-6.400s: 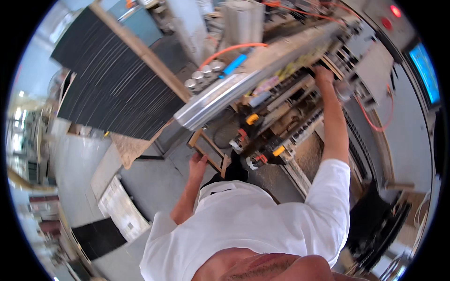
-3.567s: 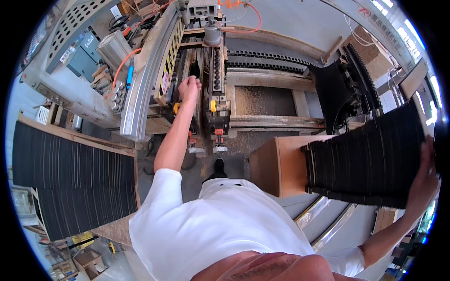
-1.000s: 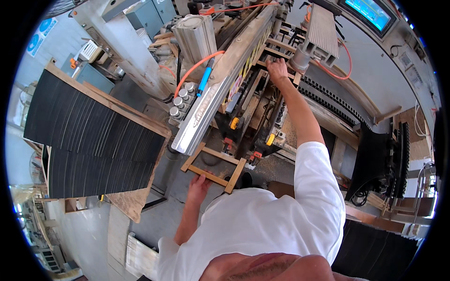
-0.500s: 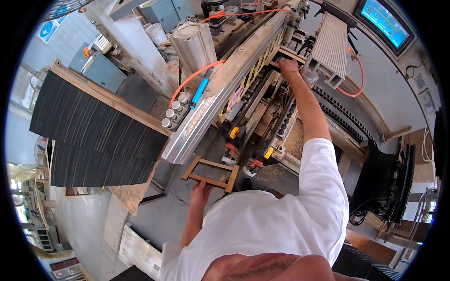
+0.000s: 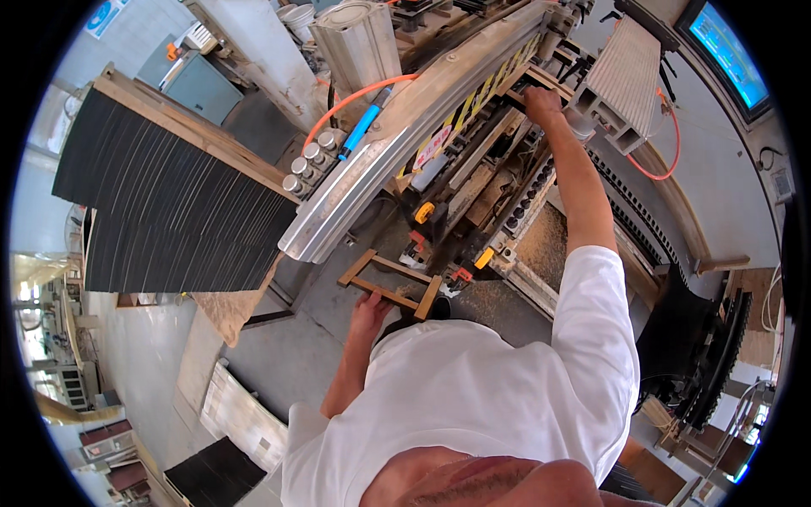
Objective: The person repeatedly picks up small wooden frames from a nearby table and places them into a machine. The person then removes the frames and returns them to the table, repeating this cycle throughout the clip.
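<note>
My left hand is low in front of my body, its fingers closed round the near rail of a rectangular wooden frame. That frame is held off the floor, just short of the machine's near end. My right arm stretches far forward over the machine bed. At its far end my right hand has its fingers curled down at a second wooden frame, which lies between the machine's rails. The fingertips there are partly hidden.
A long metal beam with an orange hose and a blue pen crosses the machine's left side. A ribbed metal arm stands right of my hand. Dark curved panels are stacked at left. A screen hangs at upper right.
The whole view has shifted, so the machine sits higher and further right in the picture. Both hands keep their holds, with little movement relative to the machine.
</note>
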A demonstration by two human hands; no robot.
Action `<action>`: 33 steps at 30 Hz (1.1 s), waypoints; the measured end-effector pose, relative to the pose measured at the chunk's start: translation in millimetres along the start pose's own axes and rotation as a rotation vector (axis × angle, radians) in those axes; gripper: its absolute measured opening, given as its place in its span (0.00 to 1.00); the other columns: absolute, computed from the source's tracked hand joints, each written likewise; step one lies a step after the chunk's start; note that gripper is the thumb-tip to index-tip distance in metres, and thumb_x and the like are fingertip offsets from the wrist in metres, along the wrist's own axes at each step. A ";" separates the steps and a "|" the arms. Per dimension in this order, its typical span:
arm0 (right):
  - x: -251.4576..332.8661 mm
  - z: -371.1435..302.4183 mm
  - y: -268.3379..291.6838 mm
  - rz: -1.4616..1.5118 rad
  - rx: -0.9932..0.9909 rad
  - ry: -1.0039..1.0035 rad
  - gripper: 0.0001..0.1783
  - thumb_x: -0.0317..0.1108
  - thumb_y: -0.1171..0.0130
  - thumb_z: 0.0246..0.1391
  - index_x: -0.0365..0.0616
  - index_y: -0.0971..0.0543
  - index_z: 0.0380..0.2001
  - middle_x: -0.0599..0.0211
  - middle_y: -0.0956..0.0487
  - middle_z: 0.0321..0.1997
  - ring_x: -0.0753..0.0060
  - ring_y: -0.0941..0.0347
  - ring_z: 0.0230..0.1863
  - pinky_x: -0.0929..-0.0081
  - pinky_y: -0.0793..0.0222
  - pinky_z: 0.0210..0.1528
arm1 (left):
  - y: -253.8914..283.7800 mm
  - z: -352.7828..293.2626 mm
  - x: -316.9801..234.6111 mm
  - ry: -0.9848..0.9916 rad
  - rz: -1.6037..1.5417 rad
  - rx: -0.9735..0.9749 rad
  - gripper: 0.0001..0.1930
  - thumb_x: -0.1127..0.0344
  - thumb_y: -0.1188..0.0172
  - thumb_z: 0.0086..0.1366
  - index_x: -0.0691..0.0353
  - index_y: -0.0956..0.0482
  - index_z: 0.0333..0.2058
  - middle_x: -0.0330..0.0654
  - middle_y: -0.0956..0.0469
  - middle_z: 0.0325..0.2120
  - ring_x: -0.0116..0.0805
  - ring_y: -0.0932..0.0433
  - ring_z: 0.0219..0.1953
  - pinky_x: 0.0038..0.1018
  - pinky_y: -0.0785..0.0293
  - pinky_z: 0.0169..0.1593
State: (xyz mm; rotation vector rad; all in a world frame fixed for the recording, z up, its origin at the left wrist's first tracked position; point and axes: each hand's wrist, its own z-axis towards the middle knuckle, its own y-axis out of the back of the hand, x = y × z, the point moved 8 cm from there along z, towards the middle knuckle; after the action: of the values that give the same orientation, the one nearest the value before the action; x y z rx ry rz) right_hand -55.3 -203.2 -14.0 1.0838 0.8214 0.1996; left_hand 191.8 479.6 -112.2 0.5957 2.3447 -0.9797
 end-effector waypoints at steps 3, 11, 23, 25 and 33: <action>-1.2 -11.6 27.8 0.033 0.163 -0.005 0.10 0.26 0.45 0.48 0.45 0.21 0.35 0.57 0.19 0.37 0.54 0.23 0.44 0.54 0.32 0.49 | 0.6 1.9 2.2 -0.017 -0.017 -0.003 0.16 0.63 0.45 0.66 0.64 0.31 0.49 0.46 0.25 0.47 0.41 0.24 0.49 0.38 0.28 0.53; 21.4 -43.9 175.5 0.283 0.178 -0.155 0.11 0.27 0.44 0.48 0.45 0.23 0.38 0.59 0.19 0.37 0.56 0.23 0.43 0.54 0.35 0.50 | 16.9 -7.7 -4.3 -0.094 0.069 -0.187 0.14 0.65 0.46 0.66 0.65 0.29 0.48 0.44 0.23 0.43 0.38 0.23 0.44 0.35 0.25 0.48; 25.4 -37.3 165.7 0.233 0.317 -0.205 0.13 0.29 0.46 0.52 0.47 0.25 0.42 0.57 0.20 0.38 0.51 0.24 0.44 0.47 0.35 0.52 | 33.4 -91.1 -98.9 -0.524 0.538 -0.334 0.15 0.68 0.49 0.67 0.65 0.29 0.51 0.41 0.23 0.43 0.30 0.24 0.43 0.29 0.25 0.46; 32.0 -34.8 172.7 0.294 0.319 -0.230 0.13 0.29 0.46 0.52 0.47 0.26 0.43 0.56 0.20 0.41 0.49 0.24 0.46 0.47 0.35 0.54 | 26.2 -128.3 -136.2 -0.668 0.517 -0.296 0.13 0.67 0.49 0.68 0.66 0.29 0.49 0.40 0.22 0.41 0.29 0.24 0.40 0.26 0.26 0.42; 15.2 -42.0 170.4 0.370 0.181 -0.261 0.16 0.36 0.44 0.48 0.43 0.25 0.41 0.51 0.21 0.42 0.46 0.25 0.47 0.53 0.29 0.47 | 26.3 -300.7 -320.0 -1.069 0.437 -0.275 0.20 0.61 0.46 0.67 0.68 0.33 0.51 0.46 0.23 0.43 0.33 0.23 0.45 0.27 0.25 0.47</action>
State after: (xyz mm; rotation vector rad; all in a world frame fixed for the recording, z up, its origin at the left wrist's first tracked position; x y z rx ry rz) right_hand -32.9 -83.5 113.3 1.3967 0.4048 0.2908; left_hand 362.7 658.8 251.4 0.3149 1.2814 -0.5337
